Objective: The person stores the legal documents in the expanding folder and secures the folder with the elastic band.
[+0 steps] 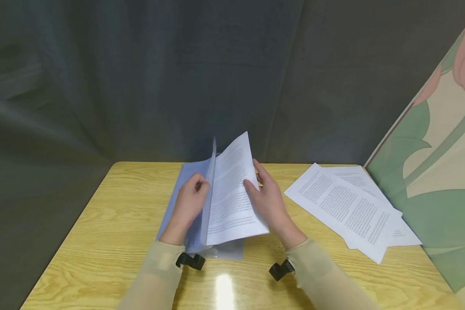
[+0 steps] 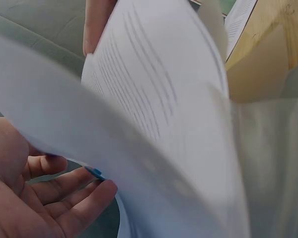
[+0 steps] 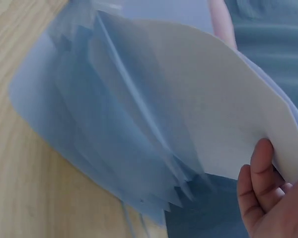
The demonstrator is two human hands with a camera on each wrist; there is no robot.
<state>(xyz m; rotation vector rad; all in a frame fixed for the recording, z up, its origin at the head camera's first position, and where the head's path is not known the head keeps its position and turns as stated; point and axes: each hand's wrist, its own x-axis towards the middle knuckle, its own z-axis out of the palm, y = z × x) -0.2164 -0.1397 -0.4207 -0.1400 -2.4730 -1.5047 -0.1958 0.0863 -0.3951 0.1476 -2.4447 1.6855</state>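
A blue folder with clear plastic pockets (image 1: 195,168) lies spread on the table. My left hand (image 1: 191,196) pinches a plastic pocket (image 1: 206,211) of it and holds that leaf upright. In my right hand (image 1: 270,199) is the right edge of a printed sheet (image 1: 232,189), gripped between thumb and fingers. The sheet is tilted and slightly bowed, its left side against the raised pocket. From the right wrist view, several pocket leaves (image 3: 104,104) fan out beneath the pale back of the paper (image 3: 208,99). Whether the sheet's left edge lies inside the pocket I cannot tell.
Loose printed sheets (image 1: 342,204) overlap on the right of the wooden table (image 1: 112,215). A dark curtain (image 1: 201,77) hangs behind the table's far edge. A floral panel (image 1: 441,172) borders the right side. Black straps with small devices (image 1: 191,261) sit at both wrists.
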